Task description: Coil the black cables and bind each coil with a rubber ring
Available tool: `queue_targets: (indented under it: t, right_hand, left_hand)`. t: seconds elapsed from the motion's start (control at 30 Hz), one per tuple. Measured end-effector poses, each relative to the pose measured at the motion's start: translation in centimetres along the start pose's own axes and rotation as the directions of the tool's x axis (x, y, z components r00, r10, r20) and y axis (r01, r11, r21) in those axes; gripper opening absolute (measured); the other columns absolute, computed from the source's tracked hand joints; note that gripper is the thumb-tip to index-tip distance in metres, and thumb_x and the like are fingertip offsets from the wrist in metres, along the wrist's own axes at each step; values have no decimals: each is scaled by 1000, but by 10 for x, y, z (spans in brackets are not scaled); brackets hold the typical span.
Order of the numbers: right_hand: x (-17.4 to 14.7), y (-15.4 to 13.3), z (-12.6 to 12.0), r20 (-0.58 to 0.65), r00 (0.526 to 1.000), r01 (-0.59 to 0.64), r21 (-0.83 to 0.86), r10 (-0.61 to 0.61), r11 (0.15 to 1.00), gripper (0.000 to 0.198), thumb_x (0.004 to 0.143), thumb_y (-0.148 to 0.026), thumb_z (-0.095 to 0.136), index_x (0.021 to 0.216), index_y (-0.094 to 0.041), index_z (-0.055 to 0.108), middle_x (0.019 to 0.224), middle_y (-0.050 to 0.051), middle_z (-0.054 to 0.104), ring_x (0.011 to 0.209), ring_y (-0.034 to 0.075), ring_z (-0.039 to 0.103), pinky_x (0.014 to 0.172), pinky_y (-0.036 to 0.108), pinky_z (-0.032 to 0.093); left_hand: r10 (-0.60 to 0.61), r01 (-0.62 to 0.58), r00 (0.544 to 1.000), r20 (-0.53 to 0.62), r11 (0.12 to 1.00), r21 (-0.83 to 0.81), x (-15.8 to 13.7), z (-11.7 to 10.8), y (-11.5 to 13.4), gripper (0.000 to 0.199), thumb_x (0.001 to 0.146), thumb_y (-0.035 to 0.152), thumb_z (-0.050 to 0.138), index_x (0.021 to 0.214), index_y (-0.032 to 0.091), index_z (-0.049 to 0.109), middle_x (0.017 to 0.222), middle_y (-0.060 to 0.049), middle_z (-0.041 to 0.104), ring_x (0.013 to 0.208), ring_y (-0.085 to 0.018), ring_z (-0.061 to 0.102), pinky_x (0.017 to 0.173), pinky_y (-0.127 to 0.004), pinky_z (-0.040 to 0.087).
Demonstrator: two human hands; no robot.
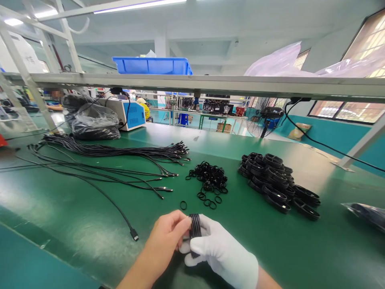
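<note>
A coiled black cable [195, 226] is held between my two hands near the front of the green table. My right hand [221, 249], in a white glove, wraps its fingers and thumb round the coil. My bare left hand [167, 239] pinches the coil's left side; its fingertips are partly hidden. Just beyond lies a single black rubber ring [183, 205], and farther off a heap of such rings [210, 176]. One loose cable [120, 210] stretches toward me on the left, its connector end close to my left forearm.
Left, a bundle of straight black cables [120, 150] lies across the table [228, 148]. Coiled cables [275, 176] are piled on the right. Behind stand a plastic bag [94, 120] and a blue-and-white machine [132, 114]. Overhead, a shelf [210, 82] carries a blue bin [153, 66].
</note>
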State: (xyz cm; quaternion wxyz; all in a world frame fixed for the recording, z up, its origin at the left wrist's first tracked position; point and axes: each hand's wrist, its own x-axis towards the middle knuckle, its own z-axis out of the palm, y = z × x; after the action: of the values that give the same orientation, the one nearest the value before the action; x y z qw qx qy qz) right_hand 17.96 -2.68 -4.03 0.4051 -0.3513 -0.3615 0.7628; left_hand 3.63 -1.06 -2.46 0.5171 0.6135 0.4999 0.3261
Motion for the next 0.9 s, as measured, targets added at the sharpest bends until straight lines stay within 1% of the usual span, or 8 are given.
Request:
queue_targets:
  t: [0.07, 0.1, 0.2, 0.27, 0.43, 0.57, 0.67, 0.9]
  right_hand:
    - [-1, 0, 0, 15, 1000, -27, 46, 26, 999, 49, 52, -22, 77, 94, -14, 53, 92, 5, 58, 77, 17, 60, 62, 29, 47]
    - [-1, 0, 0, 16, 1000, -27, 41, 27, 999, 50, 51, -21, 77, 94, -15, 53, 92, 4, 57, 77, 17, 59, 61, 28, 48]
    - [1, 3, -1, 29, 1000, -5, -11, 6, 1000, 49, 48, -21, 79, 90, -14, 55, 84, 3, 57, 75, 16, 58, 60, 29, 48]
    - [2, 4, -1, 39, 999, 0, -21, 0, 1000, 49, 47, -23, 79, 89, -14, 56, 81, 2, 57, 72, 16, 57, 59, 29, 48]
    - [3, 1, 3, 34, 999, 32, -39, -30, 999, 46, 42, -9, 76, 84, -14, 58, 76, -1, 58, 72, 15, 56, 61, 27, 44]
    - [1, -1, 8, 32, 999, 3, 11, -3, 1000, 47, 41, -7, 74, 85, -15, 60, 80, 0, 60, 75, 15, 57, 64, 27, 44]
    - [1, 0, 8, 44, 999, 10, 22, -11, 1000, 50, 40, -6, 74, 88, -14, 60, 86, 3, 61, 80, 17, 58, 66, 28, 45]
    - [2, -1, 9, 66, 996, 62, 9, -63, 998, 45, 47, -15, 76, 88, -14, 59, 82, 2, 59, 74, 16, 57, 60, 27, 44]
  left_hand:
    - [138, -107, 977, -163, 976, 189, -3, 2, -2, 10, 79, 24, 48, 81, 20, 57, 75, 0, 57, 62, -14, 50, 60, -25, 40]
    - [234, -176, 952, -198, 945, 275, -5, 4, -5, 14, 77, 19, 49, 87, 22, 58, 83, -1, 58, 68, -15, 53, 65, -25, 42]
    - [461, -342, 867, -188, 826, 448, -7, 9, -13, 24, 76, 10, 47, 89, 24, 62, 84, -1, 61, 74, -17, 58, 70, -26, 44]
    - [517, -368, 833, -198, 783, 501, -6, 10, -17, 22, 79, 11, 46, 81, 24, 64, 75, -1, 62, 72, -17, 59, 67, -25, 45]
    - [474, -341, 859, -194, 812, 473, -3, 6, -15, 32, 73, 7, 48, 92, 25, 66, 86, 0, 67, 77, -17, 62, 72, -25, 47]
    - [358, -253, 906, -227, 887, 387, -1, 6, -10, 26, 72, 9, 48, 76, 25, 68, 76, 1, 67, 71, -16, 61, 65, -24, 47]
    - [274, -190, 930, -245, 930, 315, 1, 8, -10, 24, 70, 9, 49, 74, 24, 68, 73, 2, 67, 67, -15, 60, 62, -23, 46]
    - [461, -348, 856, -233, 848, 399, 5, 5, -16, 27, 73, 7, 45, 73, 24, 66, 71, 2, 64, 65, -14, 58, 60, -22, 43]
